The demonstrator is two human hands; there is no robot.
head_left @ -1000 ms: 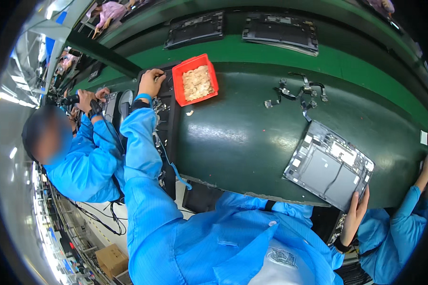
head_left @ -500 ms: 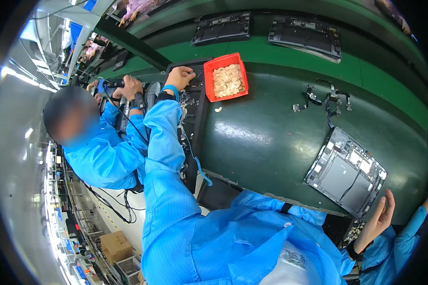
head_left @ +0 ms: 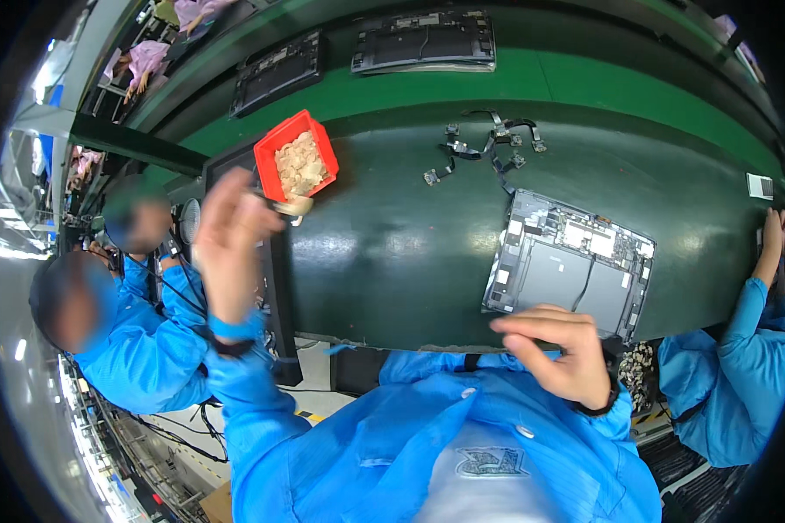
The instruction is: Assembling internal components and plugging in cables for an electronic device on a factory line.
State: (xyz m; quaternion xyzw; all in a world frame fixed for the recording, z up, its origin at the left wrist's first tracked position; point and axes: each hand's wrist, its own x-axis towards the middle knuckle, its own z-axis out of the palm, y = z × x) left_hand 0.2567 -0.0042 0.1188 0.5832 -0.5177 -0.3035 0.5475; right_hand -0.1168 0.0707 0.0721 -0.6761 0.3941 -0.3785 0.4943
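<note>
Spread fingers and a thumb held apart leave the right hand (head_left: 562, 347) gripping nothing as it hangs at the near edge of an uncovered flat device (head_left: 545, 275); from where I stand, whether skin meets frame is impossible to tell. The device lies on the dark green workbench (head_left: 384, 248), well to the right of the red bin (head_left: 266, 166) and nearer the worker's blue jacket (head_left: 362, 427). The left hand (head_left: 228, 242), blurred, is just beside the bin, on its near left; a smeared pale piece (head_left: 296, 206) shows by its fingertips, but whether they pinch it I cannot tell. Pale scraps (head_left: 299, 166) fill the bin, and a tangle of black ribbon cables (head_left: 502, 136) lies to its right. Thin, stiff and probably fairly light, the device looks manageable level in two hands, though its smooth rim could slip. Exposed boards and the black lead (head_left: 586, 281) across it appear fragile; the safest hold would be the bare outer frame at opposite sides, thumbs clear of components.
</note>
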